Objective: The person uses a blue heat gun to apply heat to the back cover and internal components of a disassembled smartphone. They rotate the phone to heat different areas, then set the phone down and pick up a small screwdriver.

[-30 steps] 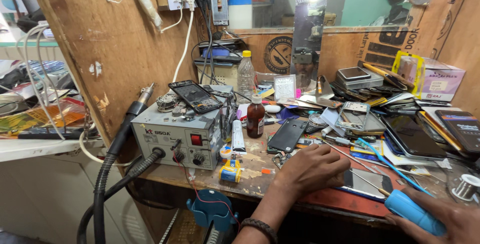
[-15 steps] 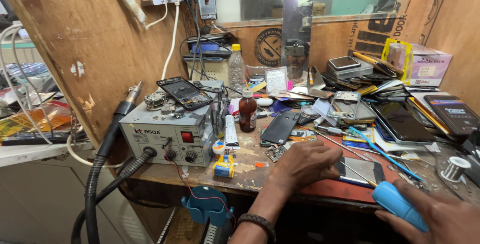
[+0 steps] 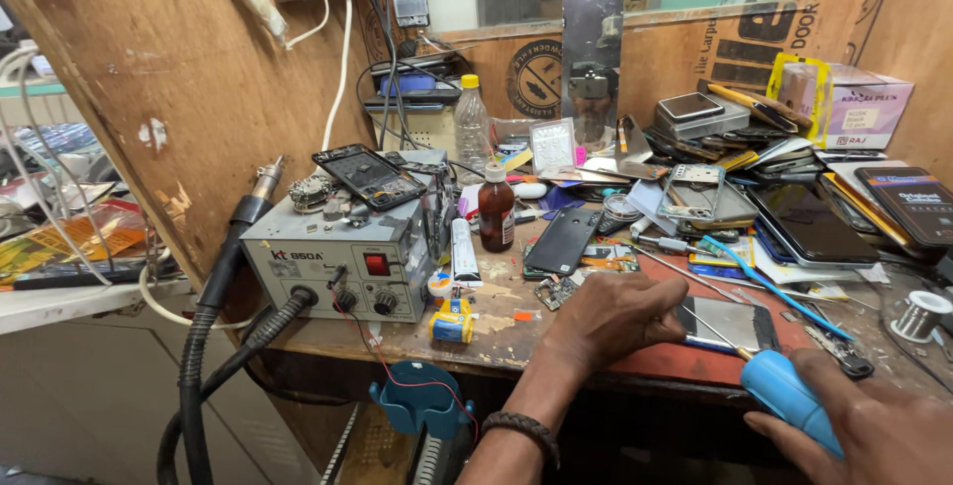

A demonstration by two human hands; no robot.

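Head view | left hand (image 3: 608, 316) curled, pressing flat metal-backed phone (image 3: 730, 324) | right hand (image 3: 874, 425) gripping blue-handled soldering iron (image 3: 784, 391)

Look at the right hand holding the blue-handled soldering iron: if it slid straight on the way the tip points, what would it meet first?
Probably the flat grey phone panel lying on the bench: the blue-handled soldering iron in the right hand points up-left across it, towards the left hand. Depth is unclear, so the tip may pass just above it.

Soldering iron (image 3: 789, 394) handle light blue; rework station (image 3: 338, 257) grey, red switch; bottle (image 3: 496, 209) brown, white cap; bench (image 3: 496, 331) worn wood
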